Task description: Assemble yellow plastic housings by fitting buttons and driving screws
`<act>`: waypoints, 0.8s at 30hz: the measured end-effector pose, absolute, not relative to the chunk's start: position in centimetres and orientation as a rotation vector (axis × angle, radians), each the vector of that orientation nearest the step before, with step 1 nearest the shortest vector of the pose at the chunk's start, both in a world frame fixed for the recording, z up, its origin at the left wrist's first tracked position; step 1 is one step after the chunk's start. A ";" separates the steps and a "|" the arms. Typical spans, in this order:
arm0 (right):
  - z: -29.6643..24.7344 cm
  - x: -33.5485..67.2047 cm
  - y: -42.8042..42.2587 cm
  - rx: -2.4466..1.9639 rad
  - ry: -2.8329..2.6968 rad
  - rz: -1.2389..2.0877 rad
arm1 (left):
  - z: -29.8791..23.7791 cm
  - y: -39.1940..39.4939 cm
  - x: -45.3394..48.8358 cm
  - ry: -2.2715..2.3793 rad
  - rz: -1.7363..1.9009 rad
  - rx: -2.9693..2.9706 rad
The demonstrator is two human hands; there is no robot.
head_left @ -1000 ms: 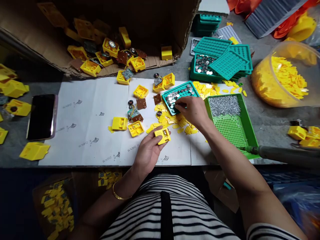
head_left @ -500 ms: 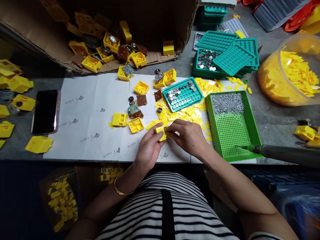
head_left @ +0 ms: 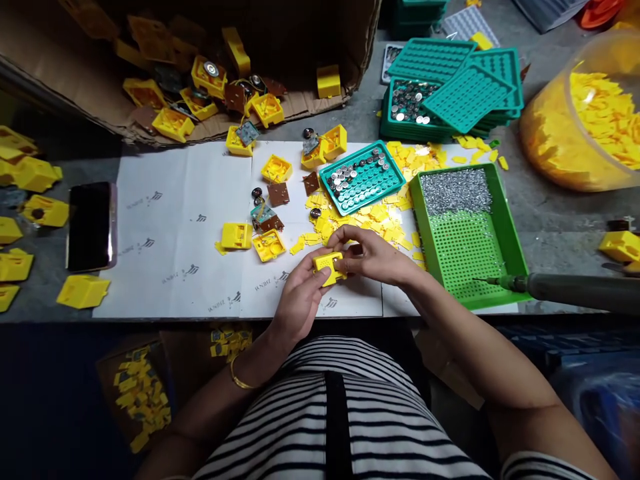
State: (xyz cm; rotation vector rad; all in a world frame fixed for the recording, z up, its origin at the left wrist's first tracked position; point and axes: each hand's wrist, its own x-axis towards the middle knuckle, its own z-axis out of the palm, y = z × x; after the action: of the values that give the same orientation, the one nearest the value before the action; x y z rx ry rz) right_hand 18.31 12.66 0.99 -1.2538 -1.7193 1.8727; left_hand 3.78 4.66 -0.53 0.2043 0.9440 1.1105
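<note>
A small yellow plastic casing (head_left: 325, 263) with a dotted grille of holes is held above the front of the white sheet. My left hand (head_left: 299, 293) grips it from the left, thumb lying across its face. My right hand (head_left: 367, 255) closes on its right end, thumb pressed near a small opening; whether a tiny part sits under the thumb is hidden. Just beyond the hands lie loose flat yellow pieces (head_left: 370, 230) and a teal tray (head_left: 363, 179) partly filled with button cells (head_left: 345, 177). Open yellow casings (head_left: 269, 245) with wired boards lie to the left.
At right, a green perforated tray (head_left: 463, 260) holds many small screws (head_left: 456, 190), with an electric screwdriver (head_left: 565, 290) reaching over it. A phone (head_left: 91, 227) lies left. A cardboard box (head_left: 345, 40), stacked teal trays (head_left: 430, 57) and a clear tub (head_left: 545, 133) stand behind.
The casing now faces up more, showing its grille and opening. My right hand has shifted its fingers, its thumb now pressing on the casing. The whole view has tilted slightly.
</note>
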 end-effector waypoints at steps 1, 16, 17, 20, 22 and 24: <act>0.8 18.2 12.5 -1.243 -1.696 1.844 | -0.4 4.9 3.7 0.918 1.121 0.167; 0.0 17.9 7.0 -1.265 -0.882 1.927 | 0.0 5.2 4.5 0.827 1.229 0.008; -0.1 17.8 7.0 -1.253 -0.850 1.933 | 0.1 5.1 4.6 0.837 1.238 0.032; -0.3 17.4 7.0 -1.238 -0.757 1.937 | 0.2 4.7 4.9 0.849 1.291 0.102; -0.4 17.3 7.0 -1.224 -0.718 1.954 | 0.3 4.5 5.0 0.848 1.314 0.139; -0.5 17.3 6.9 -1.201 -0.699 1.979 | 0.4 4.3 5.1 0.845 1.325 0.167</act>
State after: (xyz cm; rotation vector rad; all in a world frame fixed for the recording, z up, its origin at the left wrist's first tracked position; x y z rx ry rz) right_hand 17.33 6.87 -0.46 -1.2009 -0.6992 1.9786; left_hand 5.08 4.33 0.38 0.1674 0.8452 1.3246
